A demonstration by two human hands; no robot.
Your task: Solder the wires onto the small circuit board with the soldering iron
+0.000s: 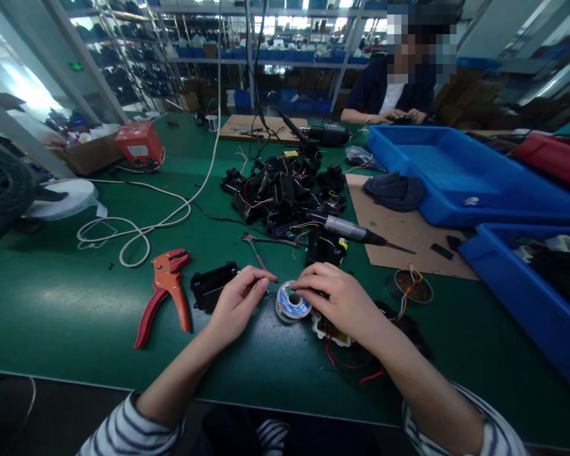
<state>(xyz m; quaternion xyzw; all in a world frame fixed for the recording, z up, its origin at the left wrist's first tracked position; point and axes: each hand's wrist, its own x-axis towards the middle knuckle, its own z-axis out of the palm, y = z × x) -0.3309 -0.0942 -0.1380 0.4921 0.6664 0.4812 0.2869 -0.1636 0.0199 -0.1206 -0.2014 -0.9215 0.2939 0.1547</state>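
A blue-labelled spool [291, 310] is being partly covered on its upper right by the fingertips of the right hand [339, 301], which is being held half curled; whether anything is being gripped there cannot be told. The left hand [240, 304] is being held just left of the spool, thumb and forefinger nearly meeting — what may be pinched between them is too small to make out. A white-edged part [330, 332] is being half hidden by the right hand. A fan [2, 183] and a blue bin [513, 288] are being cut off at opposite sides. Green tabletop [95, 329] is being left showing left of the red-orange pliers [167, 278] and along the front edge.
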